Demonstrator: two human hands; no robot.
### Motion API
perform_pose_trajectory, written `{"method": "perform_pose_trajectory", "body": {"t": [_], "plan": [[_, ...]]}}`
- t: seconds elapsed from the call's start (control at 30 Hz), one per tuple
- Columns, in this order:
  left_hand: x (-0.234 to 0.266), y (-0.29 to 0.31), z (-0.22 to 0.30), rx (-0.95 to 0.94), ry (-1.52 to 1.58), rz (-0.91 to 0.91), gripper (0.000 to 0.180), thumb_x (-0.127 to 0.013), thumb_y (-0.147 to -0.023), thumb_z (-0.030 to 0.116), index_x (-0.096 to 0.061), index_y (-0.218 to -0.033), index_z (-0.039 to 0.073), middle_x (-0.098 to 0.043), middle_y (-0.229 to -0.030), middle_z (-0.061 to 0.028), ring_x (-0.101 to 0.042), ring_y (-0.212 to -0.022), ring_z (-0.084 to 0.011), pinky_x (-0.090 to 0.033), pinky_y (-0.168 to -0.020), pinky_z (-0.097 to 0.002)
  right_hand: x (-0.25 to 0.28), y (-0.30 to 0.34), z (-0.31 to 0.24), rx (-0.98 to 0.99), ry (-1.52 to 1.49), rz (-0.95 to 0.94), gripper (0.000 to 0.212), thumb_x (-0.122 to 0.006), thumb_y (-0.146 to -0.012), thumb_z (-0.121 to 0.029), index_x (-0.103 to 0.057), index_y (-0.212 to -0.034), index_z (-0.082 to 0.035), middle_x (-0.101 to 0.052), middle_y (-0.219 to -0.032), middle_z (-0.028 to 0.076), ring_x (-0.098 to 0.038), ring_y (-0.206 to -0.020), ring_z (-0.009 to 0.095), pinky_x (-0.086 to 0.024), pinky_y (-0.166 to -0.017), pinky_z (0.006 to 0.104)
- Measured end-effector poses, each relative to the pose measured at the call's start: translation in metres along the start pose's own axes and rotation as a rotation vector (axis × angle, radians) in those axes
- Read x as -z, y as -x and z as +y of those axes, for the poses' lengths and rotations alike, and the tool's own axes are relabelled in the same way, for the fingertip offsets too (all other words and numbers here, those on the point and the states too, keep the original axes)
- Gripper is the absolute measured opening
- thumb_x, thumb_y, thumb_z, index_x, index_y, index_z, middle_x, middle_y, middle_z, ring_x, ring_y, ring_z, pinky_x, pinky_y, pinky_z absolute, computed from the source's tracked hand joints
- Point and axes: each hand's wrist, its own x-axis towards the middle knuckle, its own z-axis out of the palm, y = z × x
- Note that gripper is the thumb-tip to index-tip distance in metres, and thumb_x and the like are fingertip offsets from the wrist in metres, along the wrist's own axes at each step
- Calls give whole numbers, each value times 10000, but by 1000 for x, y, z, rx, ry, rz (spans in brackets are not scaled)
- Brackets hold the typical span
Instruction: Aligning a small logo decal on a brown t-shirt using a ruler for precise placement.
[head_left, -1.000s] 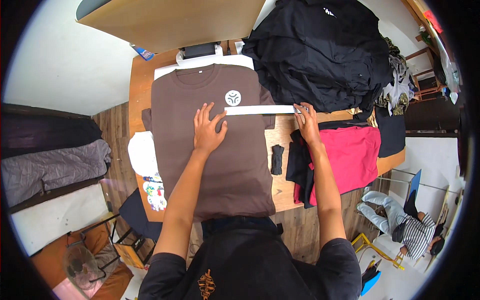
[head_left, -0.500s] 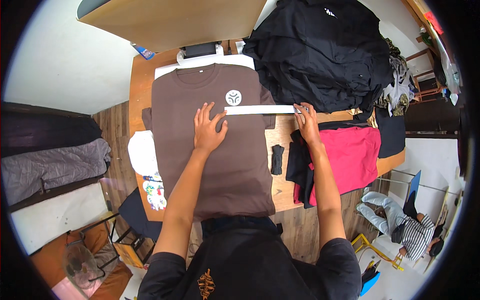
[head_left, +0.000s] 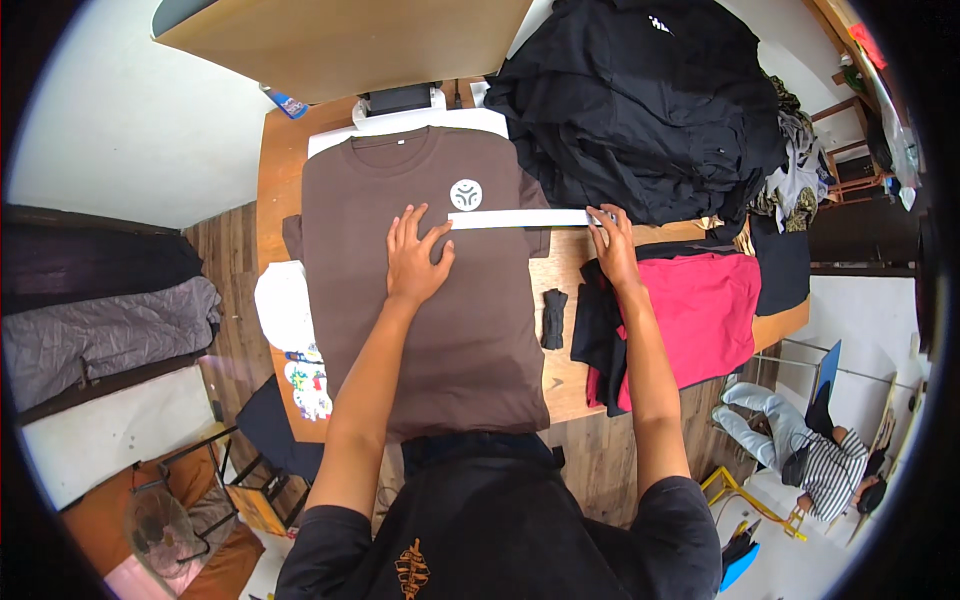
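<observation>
A brown T-shirt lies spread on the table, neck away from me, with a round white emblem on its chest. Just below the emblem a narrow white strip runs sideways, reaching past the shirt's sleeve to the right. My left hand rests on the shirt with fingers spread, its index fingertip at the strip's left end. The strip's right end is between the thumb and fingers of my right hand. Whether the strip is paper, tape or a ruler I cannot tell.
A large heap of black garments fills the back right of the wooden table. Red cloth lies beneath my right forearm, beside a small black bundle. A big brown panel overhangs the back. A seated person is at far right.
</observation>
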Motion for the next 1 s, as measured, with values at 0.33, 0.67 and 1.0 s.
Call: {"method": "perform_pose_trajectory", "body": {"t": [0.33, 0.67, 1.0], "plan": [[-1, 0, -1, -2, -2, 5, 344, -709, -920, 257, -736, -1260, 213, -492, -1520, -148, -372, -1503, -364, -235, -1252, -540, -5, 4, 5, -53, 30, 11, 371, -690, -972, -57, -693, -1332, -142, -581, -1343, 164, -565, -1256, 391, -467, -1073, 442], [-1, 0, -1, 15, 3, -83, 328, -689, -928, 279, -740, -1245, 214, -489, -1524, -147, -354, -1514, -341, -223, -1263, -528, -2, 1, 3, -19, 0, -12, 375, -693, -971, -58, -689, -1338, -137, -581, -1339, 172, -565, -1260, 395, -466, -1075, 442], [-1, 1, -2, -14, -21, -5, 348, -697, -929, 271, -733, -1272, 221, -488, -1517, -146, -365, -1504, -364, -231, -1251, -547, -5, 1, 5, 0, 1, -4, 373, -686, -971, -50, -688, -1334, -136, -582, -1333, 172, -563, -1262, 390, -465, -1072, 446]]}}
